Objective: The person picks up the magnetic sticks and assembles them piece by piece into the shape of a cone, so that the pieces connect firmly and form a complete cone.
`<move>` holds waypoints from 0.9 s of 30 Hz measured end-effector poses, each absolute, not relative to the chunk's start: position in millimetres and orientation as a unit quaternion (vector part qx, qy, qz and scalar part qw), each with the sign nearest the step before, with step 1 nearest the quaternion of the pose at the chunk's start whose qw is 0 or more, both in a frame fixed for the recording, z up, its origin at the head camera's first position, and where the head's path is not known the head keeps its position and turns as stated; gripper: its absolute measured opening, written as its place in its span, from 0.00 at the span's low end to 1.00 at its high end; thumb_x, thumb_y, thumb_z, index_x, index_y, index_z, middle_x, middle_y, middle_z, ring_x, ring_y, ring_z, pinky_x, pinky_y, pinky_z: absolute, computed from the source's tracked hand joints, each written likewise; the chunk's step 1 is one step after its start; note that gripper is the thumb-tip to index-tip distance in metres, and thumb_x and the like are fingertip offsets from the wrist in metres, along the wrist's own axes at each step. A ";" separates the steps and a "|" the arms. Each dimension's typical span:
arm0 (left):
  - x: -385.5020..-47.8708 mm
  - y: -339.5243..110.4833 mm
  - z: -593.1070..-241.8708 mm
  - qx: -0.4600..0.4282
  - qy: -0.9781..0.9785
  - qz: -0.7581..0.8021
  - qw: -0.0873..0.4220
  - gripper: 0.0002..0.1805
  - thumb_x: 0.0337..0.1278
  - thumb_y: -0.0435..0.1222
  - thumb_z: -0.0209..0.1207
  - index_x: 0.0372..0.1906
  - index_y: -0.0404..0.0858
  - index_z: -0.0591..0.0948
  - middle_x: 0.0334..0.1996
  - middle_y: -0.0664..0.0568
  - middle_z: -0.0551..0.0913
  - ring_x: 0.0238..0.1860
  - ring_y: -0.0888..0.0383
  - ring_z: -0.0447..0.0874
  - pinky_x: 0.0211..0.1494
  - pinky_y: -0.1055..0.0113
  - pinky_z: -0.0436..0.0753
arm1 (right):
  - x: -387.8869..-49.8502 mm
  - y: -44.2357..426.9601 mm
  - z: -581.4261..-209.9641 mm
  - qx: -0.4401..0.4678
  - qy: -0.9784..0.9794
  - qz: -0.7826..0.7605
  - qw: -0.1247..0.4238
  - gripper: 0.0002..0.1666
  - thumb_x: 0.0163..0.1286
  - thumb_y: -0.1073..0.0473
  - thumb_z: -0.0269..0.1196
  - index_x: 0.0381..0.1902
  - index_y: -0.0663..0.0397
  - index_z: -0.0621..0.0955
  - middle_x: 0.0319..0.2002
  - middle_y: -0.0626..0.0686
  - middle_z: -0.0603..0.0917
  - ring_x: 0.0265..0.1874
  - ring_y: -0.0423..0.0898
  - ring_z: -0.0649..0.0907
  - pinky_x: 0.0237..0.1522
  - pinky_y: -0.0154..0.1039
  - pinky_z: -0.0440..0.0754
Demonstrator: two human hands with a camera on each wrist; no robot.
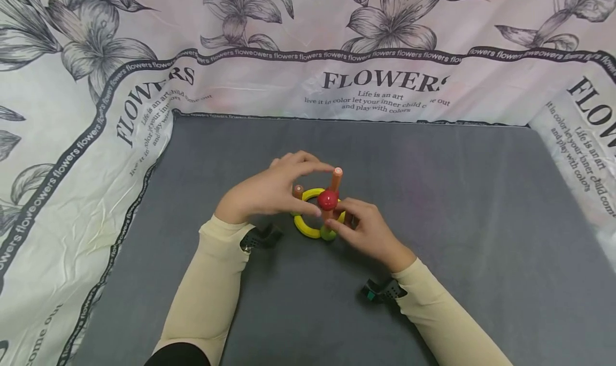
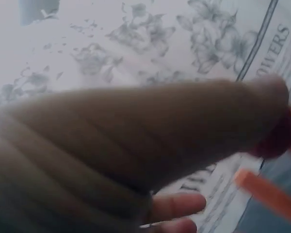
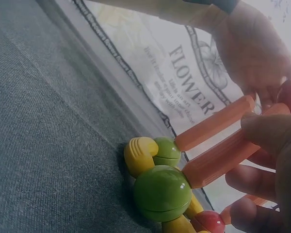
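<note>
On the table lies a ring of yellow curved pieces (image 1: 306, 230), joined by balls, with orange sticks standing up from it. My right hand (image 1: 368, 227) pinches one orange stick (image 3: 223, 158) between thumb and fingers. This stick rises from a green ball (image 3: 162, 193), and a red ball (image 1: 328, 199) sits at its top. My left hand (image 1: 274, 192) arches over the ring, thumb and forefinger spread. Its thumb is close to the red ball, and its forefinger reaches the top of another orange stick (image 1: 337, 180); contact is unclear.
A further orange stick (image 1: 298, 191) stands at the ring's left side. A second green ball (image 3: 167, 151) and a low red ball (image 3: 208, 221) join yellow pieces. Grey cloth (image 1: 462, 237) covers the table, bordered by a flower-printed sheet (image 1: 269, 82).
</note>
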State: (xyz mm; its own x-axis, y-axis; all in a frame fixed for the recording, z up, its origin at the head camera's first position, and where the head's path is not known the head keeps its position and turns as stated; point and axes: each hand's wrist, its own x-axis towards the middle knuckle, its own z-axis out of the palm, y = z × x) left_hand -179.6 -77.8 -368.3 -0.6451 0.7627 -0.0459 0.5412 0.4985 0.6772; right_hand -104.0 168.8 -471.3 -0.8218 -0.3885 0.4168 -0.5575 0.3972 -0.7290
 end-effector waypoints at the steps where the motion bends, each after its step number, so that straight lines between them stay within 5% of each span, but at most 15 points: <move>1: -180.7 -80.9 -367.9 0.370 0.857 0.315 0.173 0.41 0.54 0.52 0.77 0.73 0.50 0.77 0.65 0.54 0.75 0.63 0.52 0.69 0.69 0.45 0.62 | -104.1 168.8 -471.4 0.281 -0.832 0.470 0.090 0.14 0.64 0.67 0.75 0.47 0.54 0.88 0.33 0.45 0.84 0.23 0.37 0.75 0.25 0.36 0.77; 4: -185.4 -89.6 -369.3 0.334 0.872 0.301 0.194 0.32 0.55 0.48 0.77 0.65 0.46 0.82 0.59 0.54 0.80 0.60 0.51 0.74 0.68 0.48 0.69 | -104.1 169.0 -471.9 0.273 -0.836 0.467 0.090 0.12 0.64 0.65 0.75 0.46 0.53 0.88 0.33 0.45 0.84 0.23 0.37 0.76 0.25 0.37 0.77; 10: -198.7 -90.4 -384.2 0.330 0.860 0.295 0.255 0.10 0.62 0.38 0.72 0.48 0.44 0.90 0.43 0.57 0.85 0.46 0.53 0.80 0.48 0.58 0.81 | -102.7 167.4 -474.7 0.251 -0.841 0.470 0.095 0.12 0.65 0.65 0.75 0.45 0.52 0.88 0.32 0.44 0.84 0.23 0.39 0.76 0.25 0.37 0.77; 18: -203.0 -76.6 -397.3 0.373 0.841 0.295 0.258 0.04 0.61 0.38 0.73 0.39 0.45 0.90 0.37 0.57 0.84 0.41 0.53 0.79 0.41 0.60 0.81 | -103.5 158.3 -475.3 0.232 -0.844 0.475 0.093 0.11 0.65 0.64 0.76 0.45 0.55 0.89 0.32 0.45 0.84 0.23 0.40 0.78 0.25 0.35 0.76; 27: -204.4 -72.5 -400.3 0.376 0.833 0.308 0.265 0.05 0.59 0.36 0.73 0.40 0.42 0.92 0.35 0.56 0.84 0.40 0.53 0.78 0.40 0.61 0.80 | -107.6 161.9 -473.2 0.218 -0.843 0.473 0.132 0.09 0.63 0.65 0.77 0.40 0.55 0.89 0.30 0.45 0.84 0.21 0.38 0.75 0.24 0.32 0.74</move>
